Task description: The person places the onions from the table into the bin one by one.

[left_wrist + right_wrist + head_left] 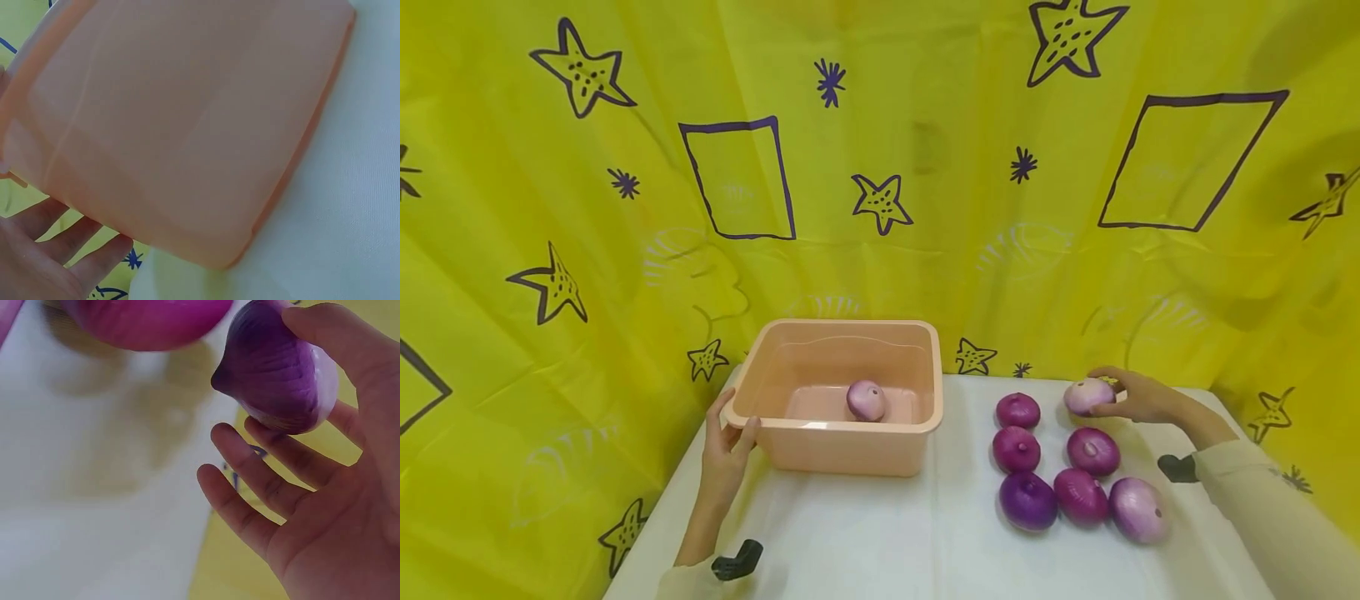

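My left hand [726, 442] grips the front left corner of a peach plastic tub [850, 450], thumb at the front rim and fingers along the left side. In the left wrist view the fingertips [122, 240] touch the tub's outer wall [169, 137]. One pale purple onion [866, 401] lies inside the tub. At the back right, my right hand [1138, 397] pinches another pale onion [1088, 397] between thumb and fingers. The right wrist view shows this onion's dark purple pointed end [269, 375], with the other fingers spread below it.
Several red-purple onions sit in a group on the white table [865, 533], among them a dark one [1028, 501] and a pale one [1138, 510] at the front. A yellow curtain [880, 275] with drawn stars hangs behind and at both sides.
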Demonstrator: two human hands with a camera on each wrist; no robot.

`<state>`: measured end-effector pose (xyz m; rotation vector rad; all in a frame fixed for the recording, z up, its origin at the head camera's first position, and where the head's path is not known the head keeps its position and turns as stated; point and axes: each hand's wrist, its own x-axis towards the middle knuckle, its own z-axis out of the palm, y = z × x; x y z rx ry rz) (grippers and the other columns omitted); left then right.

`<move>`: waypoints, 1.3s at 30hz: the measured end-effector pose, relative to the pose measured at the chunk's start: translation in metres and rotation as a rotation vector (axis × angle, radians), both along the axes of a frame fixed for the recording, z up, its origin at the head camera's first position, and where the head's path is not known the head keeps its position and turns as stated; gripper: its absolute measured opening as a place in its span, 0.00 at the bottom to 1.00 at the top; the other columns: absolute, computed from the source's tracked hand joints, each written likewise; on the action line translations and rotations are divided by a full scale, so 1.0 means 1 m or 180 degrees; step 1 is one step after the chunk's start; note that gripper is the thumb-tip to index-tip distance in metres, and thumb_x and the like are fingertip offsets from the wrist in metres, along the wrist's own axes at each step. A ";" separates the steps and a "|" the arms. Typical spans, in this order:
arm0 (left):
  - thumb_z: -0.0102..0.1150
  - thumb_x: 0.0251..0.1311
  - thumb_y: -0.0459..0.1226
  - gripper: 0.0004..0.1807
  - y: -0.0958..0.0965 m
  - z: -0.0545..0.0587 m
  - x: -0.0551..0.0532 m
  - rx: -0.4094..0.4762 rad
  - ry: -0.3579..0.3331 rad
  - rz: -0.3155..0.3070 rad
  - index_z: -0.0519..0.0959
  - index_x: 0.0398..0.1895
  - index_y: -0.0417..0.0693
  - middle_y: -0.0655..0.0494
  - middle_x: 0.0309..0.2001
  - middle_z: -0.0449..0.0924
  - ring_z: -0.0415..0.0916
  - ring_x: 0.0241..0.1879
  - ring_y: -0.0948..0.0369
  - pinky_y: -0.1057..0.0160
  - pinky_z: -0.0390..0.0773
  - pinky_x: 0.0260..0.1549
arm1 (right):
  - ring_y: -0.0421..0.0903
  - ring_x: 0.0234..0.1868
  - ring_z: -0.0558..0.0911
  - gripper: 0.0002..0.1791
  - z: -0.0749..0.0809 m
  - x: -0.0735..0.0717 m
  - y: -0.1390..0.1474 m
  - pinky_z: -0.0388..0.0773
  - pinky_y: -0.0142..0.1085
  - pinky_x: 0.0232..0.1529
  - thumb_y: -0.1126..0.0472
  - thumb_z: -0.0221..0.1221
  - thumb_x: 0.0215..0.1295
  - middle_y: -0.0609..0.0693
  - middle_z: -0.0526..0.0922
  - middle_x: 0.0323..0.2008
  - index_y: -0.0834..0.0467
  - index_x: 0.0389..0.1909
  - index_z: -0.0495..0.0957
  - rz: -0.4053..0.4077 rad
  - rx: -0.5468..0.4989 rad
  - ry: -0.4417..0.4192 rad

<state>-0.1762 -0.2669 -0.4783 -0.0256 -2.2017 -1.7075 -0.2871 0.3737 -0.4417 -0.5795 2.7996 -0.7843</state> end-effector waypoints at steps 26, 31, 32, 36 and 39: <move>0.60 0.73 0.39 0.36 0.007 0.001 0.003 0.0218 -0.0049 0.0190 0.55 0.79 0.56 0.41 0.72 0.67 0.75 0.55 0.72 0.78 0.76 0.50 | 0.38 0.39 0.83 0.39 0.091 0.013 -0.014 0.82 0.33 0.33 0.59 0.75 0.58 0.61 0.82 0.49 0.62 0.68 0.69 -0.0107 -0.0292 0.0906; 0.58 0.74 0.40 0.36 0.007 0.000 0.005 0.0228 -0.0044 0.0166 0.54 0.79 0.57 0.42 0.73 0.65 0.74 0.60 0.62 0.78 0.75 0.51 | 0.45 0.40 0.85 0.39 0.093 0.014 -0.020 0.82 0.33 0.33 0.58 0.75 0.58 0.61 0.81 0.50 0.62 0.68 0.69 -0.0098 -0.0304 0.0912; 0.58 0.74 0.39 0.36 0.008 0.000 0.005 0.0233 -0.0043 0.0154 0.54 0.79 0.57 0.42 0.74 0.65 0.74 0.61 0.58 0.78 0.74 0.51 | 0.48 0.41 0.86 0.39 0.094 0.014 -0.022 0.82 0.33 0.33 0.58 0.75 0.58 0.61 0.80 0.51 0.62 0.68 0.69 -0.0096 -0.0307 0.0917; 0.57 0.75 0.39 0.36 0.009 -0.001 0.005 0.0231 -0.0006 0.0116 0.53 0.80 0.57 0.43 0.75 0.64 0.71 0.66 0.46 0.79 0.73 0.52 | 0.57 0.43 0.85 0.40 0.099 0.013 -0.033 0.82 0.32 0.34 0.56 0.75 0.59 0.62 0.78 0.53 0.61 0.69 0.67 -0.0081 -0.0298 0.0855; 0.57 0.75 0.40 0.36 0.010 -0.001 0.004 0.0246 0.0019 0.0111 0.53 0.80 0.57 0.43 0.75 0.63 0.69 0.68 0.42 0.79 0.73 0.52 | 0.57 0.44 0.85 0.41 0.104 0.010 -0.043 0.83 0.32 0.35 0.56 0.74 0.60 0.63 0.77 0.55 0.60 0.70 0.66 -0.0011 -0.0330 0.0837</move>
